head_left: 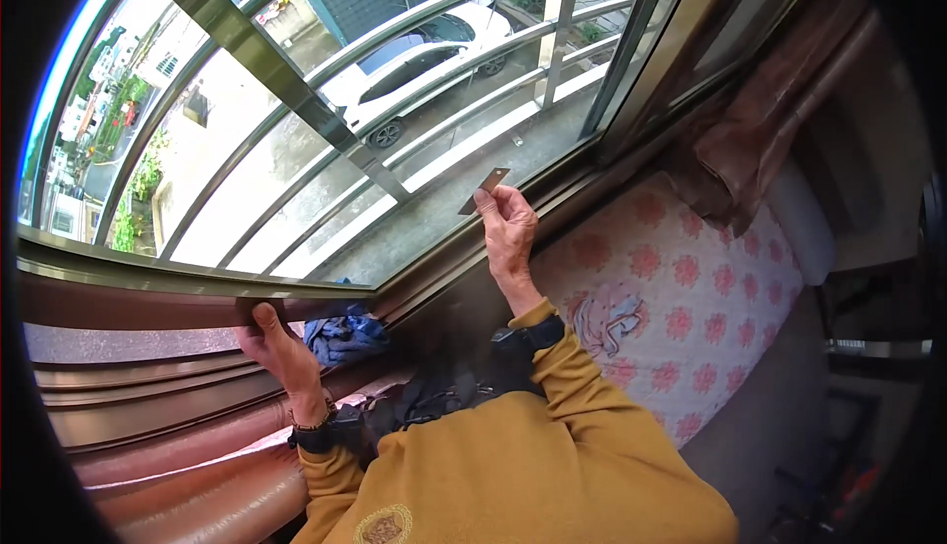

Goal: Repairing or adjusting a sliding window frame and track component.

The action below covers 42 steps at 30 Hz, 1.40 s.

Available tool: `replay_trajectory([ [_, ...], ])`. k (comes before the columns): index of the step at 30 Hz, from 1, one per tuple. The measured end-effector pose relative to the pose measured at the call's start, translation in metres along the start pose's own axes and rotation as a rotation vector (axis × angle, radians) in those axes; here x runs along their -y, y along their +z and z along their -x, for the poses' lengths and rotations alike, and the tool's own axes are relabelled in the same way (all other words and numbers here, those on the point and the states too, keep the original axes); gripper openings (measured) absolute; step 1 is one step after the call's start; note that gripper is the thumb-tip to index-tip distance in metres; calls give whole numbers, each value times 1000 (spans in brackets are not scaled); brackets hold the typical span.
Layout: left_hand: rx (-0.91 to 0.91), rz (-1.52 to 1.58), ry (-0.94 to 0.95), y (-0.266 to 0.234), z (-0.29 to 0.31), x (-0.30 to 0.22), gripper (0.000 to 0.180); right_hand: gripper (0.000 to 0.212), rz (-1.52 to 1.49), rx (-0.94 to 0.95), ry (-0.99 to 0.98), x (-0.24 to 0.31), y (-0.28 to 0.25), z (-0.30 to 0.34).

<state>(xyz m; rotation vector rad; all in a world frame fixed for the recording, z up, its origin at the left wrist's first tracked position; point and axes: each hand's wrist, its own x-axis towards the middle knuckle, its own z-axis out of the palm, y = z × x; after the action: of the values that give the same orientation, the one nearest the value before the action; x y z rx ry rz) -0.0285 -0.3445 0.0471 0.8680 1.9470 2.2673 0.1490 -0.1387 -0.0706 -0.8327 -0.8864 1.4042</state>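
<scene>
While right hand [511, 236] pinches strip [490, 185], ends free, railing [559, 36] stands apart.

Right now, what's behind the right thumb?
A thin flat strip, both ends visible, pinched in the right hand. Its section under the thumb is covered.

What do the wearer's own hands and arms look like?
The left hand and right hand are ungloved. Mustard-yellow sleeves cover the forearms; each wrist has a black band with a boxy unit, the left also a thin bracelet.
</scene>
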Motion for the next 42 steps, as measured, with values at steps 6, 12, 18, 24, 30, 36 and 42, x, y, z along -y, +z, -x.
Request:
replay_trajectory([
  [6,21,37,14,7,1,-6,42,15,52,-78,-51,7,-10,-18],
  [12,25,57,0,-2,0,6,42,17,189,-95,-50,14,0,-7],
  [18,18,53,11,6,-1,-3,40,17,57,-136,-54,4,-10,-20],
  [24,55,61,6,0,-2,1,42,21,364,-44,-92,12,13,12],
  [30,42,-153,96,5,0,-12,40,16,-17,0,121,26,-12,-2],
  [36,-208,-517,645,-12,33,-43,27,16,-194,107,271,52,-30,23],
  [42,653,62,-681,38,61,-34,31,11,-544,335,620,61,-19,59],
])
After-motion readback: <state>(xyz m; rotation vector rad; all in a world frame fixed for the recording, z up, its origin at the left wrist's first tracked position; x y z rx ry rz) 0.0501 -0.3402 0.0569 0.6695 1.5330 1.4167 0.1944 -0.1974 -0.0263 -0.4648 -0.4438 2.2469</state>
